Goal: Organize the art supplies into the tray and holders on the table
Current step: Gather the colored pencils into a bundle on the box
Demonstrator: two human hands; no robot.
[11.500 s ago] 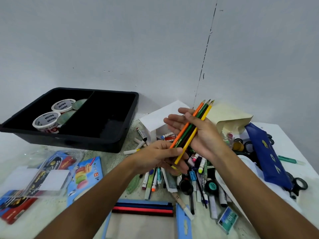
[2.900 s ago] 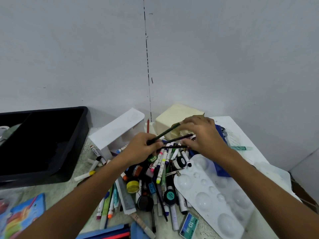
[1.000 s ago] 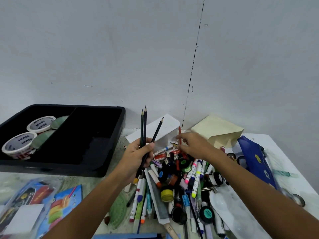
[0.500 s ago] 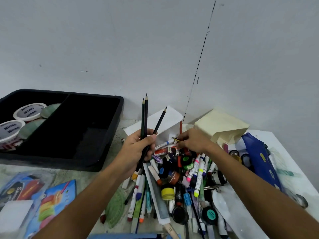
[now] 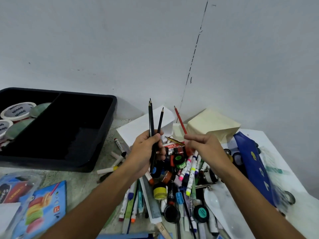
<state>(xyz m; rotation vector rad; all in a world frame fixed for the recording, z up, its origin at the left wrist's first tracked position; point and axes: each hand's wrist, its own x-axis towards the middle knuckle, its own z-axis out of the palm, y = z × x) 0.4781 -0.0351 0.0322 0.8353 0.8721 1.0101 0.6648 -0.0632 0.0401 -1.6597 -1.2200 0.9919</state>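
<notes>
Three dark pencils (image 5: 151, 118) stand upright in the left hand (image 5: 146, 150), whose fingers curl round their lower halves; two of them lie tight together and the third leans a little to the right, all points up. Just right of that grip, the right hand (image 5: 205, 147) pinches one red pencil (image 5: 180, 120) by its lower end, with the point slanting up and to the left. The two hands are near each other but not touching.

Below and between both grips lies a heap of markers (image 5: 188, 171), mixed with small paint pots and pens; they overlap too much to count, but one yellow-lidded pot (image 5: 160, 191) and one green-lidded pot (image 5: 179, 160) are plain. One yellow-and-black pencil (image 5: 173, 140) rests on the heap between the hands.

Behind the left grip stands one white box (image 5: 138, 130), and behind the right grip one cream paper bag (image 5: 212, 125). Well to the left of the left hand sits the black tray (image 5: 96, 152) with two compartments: the far left one holds two white tape rolls (image 5: 18, 111) and greenish round pieces, while the one nearer the hand looks dark inside. Right of the right hand lies one blue pouch (image 5: 253, 163). Near the left forearm lies one blue crayon pack (image 5: 41, 207).
</notes>
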